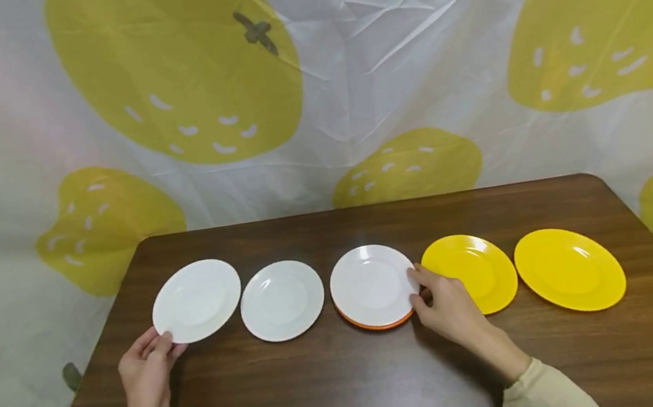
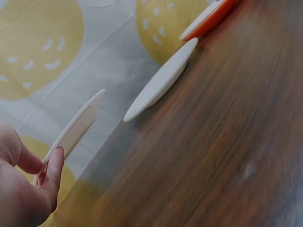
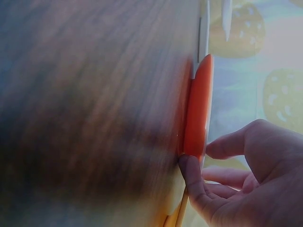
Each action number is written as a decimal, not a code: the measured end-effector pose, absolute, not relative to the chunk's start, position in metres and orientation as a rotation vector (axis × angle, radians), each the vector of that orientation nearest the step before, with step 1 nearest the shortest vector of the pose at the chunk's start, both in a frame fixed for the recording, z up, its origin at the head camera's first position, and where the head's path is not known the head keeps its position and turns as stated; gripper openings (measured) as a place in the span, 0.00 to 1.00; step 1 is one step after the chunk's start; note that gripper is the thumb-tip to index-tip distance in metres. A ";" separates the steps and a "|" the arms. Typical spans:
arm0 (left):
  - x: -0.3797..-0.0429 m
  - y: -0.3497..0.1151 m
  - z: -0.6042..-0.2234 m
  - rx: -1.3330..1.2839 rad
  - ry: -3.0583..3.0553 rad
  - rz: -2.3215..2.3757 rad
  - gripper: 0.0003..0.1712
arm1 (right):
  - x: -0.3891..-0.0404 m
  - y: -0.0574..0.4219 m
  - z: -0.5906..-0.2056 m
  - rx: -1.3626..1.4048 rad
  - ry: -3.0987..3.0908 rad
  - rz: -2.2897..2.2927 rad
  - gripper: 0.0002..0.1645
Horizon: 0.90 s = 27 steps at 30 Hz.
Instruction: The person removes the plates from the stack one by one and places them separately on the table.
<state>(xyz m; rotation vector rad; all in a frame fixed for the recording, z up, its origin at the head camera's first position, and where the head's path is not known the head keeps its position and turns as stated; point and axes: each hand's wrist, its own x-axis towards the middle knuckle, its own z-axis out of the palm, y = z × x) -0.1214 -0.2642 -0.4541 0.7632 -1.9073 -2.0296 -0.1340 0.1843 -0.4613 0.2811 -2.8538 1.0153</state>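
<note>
My left hand [image 1: 148, 374] pinches the lower left rim of a white plate [image 1: 197, 301] between thumb and fingers. That plate is raised and tilted above the table in the left wrist view. Beside it a second white plate [image 1: 283, 301] lies on the table. At the middle, a third white plate [image 1: 373, 284] sits on an orange plate [image 1: 376, 326], whose edge peeks out below. My right hand [image 1: 452, 304] grips the right edge of this stack, with fingertips on the white rim and down by the orange side [image 3: 199, 109].
Right of the stack lie two yellow plates, a nearer one [image 1: 476, 272] partly behind my right hand and another [image 1: 571, 269] farther right. The dark wooden table [image 1: 329, 393] ends at a back edge before a lemon-patterned cloth [image 1: 341, 89].
</note>
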 end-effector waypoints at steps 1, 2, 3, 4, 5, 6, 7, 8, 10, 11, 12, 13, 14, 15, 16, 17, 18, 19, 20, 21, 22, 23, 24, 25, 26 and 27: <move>-0.120 -0.266 -0.455 0.776 -1.899 -2.030 0.25 | -0.134 0.184 -0.461 0.283 -2.856 1.016 0.30; -0.119 -0.268 -0.456 0.780 -1.902 -2.031 0.26 | -0.134 0.184 -0.462 0.283 -2.858 1.012 0.30; -0.119 -0.270 -0.458 0.784 -1.903 -2.031 0.26 | -0.134 0.184 -0.462 0.283 -2.858 1.011 0.30; -0.118 -0.271 -0.458 0.787 -1.920 -2.020 0.27 | -0.134 0.184 -0.462 0.284 -2.856 1.008 0.30; -0.118 -0.272 -0.459 0.794 -1.932 -2.009 0.27 | -0.134 0.184 -0.462 0.286 -2.853 1.003 0.30; -0.118 -0.273 -0.460 0.796 -1.939 -2.001 0.27 | -0.134 0.184 -0.462 0.288 -2.851 0.998 0.30; -0.118 -0.273 -0.461 0.791 -1.953 -1.993 0.29 | -0.134 0.184 -0.462 0.289 -2.850 0.994 0.30; -0.118 -0.273 -0.462 0.791 -1.961 -1.987 0.29 | -0.134 0.184 -0.462 0.289 -2.849 0.990 0.30; -0.118 -0.274 -0.464 0.804 -1.963 -1.980 0.29 | -0.134 0.184 -0.462 0.291 -2.850 0.987 0.30; -0.117 -0.274 -0.465 0.803 -1.963 -1.981 0.29 | -0.134 0.184 -0.462 0.292 -2.851 0.987 0.30; -0.117 -0.274 -0.466 0.805 -1.966 -1.980 0.29 | -0.134 0.184 -0.462 0.292 -2.852 0.989 0.30; -0.117 -0.275 -0.466 0.805 -1.978 -1.973 0.30 | -0.134 0.184 -0.462 0.295 -2.851 0.991 0.30; -0.117 -0.275 -0.467 0.810 -1.981 -1.973 0.30 | -0.134 0.184 -0.462 0.298 -2.849 0.990 0.29; -0.117 -0.275 -0.468 0.814 -1.989 -1.965 0.29 | -0.134 0.184 -0.463 0.302 -2.843 0.991 0.29; -0.117 -0.276 -0.469 0.810 -1.990 -1.966 0.29 | -0.134 0.183 -0.463 0.308 -2.834 0.991 0.29; -0.118 -0.276 -0.470 0.807 -1.995 -1.962 0.29 | -0.134 0.184 -0.463 0.318 -2.826 0.988 0.29; -0.118 -0.277 -0.470 0.809 -2.002 -1.958 0.29 | -0.134 0.184 -0.463 0.326 -2.820 0.981 0.28; -0.118 -0.277 -0.470 0.803 -2.016 -1.951 0.29 | -0.134 0.184 -0.464 0.335 -2.812 0.977 0.28; -0.118 -0.278 -0.470 0.799 -2.033 -1.943 0.29 | -0.134 0.184 -0.464 0.341 -2.808 0.972 0.28; -0.118 -0.279 -0.470 0.799 -2.056 -1.924 0.30 | -0.134 0.184 -0.464 0.347 -2.804 0.969 0.28; -0.118 -0.279 -0.470 0.798 -2.077 -1.911 0.30 | -0.134 0.184 -0.463 0.351 -2.803 0.965 0.28; -0.118 -0.279 -0.470 0.797 -2.111 -1.891 0.30 | -0.134 0.185 -0.464 0.355 -2.804 0.960 0.29; -0.118 -0.279 -0.469 0.804 -2.142 -1.874 0.31 | -0.134 0.185 -0.464 0.353 -2.805 0.959 0.29; -0.118 -0.279 -0.468 0.808 -2.180 -1.854 0.31 | -0.133 0.185 -0.463 0.351 -2.808 0.963 0.29; -0.118 -0.279 -0.467 0.813 -2.211 -1.840 0.32 | -0.133 0.186 -0.463 0.348 -2.813 0.965 0.29; -0.117 -0.278 -0.467 0.815 -2.245 -1.825 0.33 | -0.133 0.186 -0.463 0.346 -2.815 0.968 0.29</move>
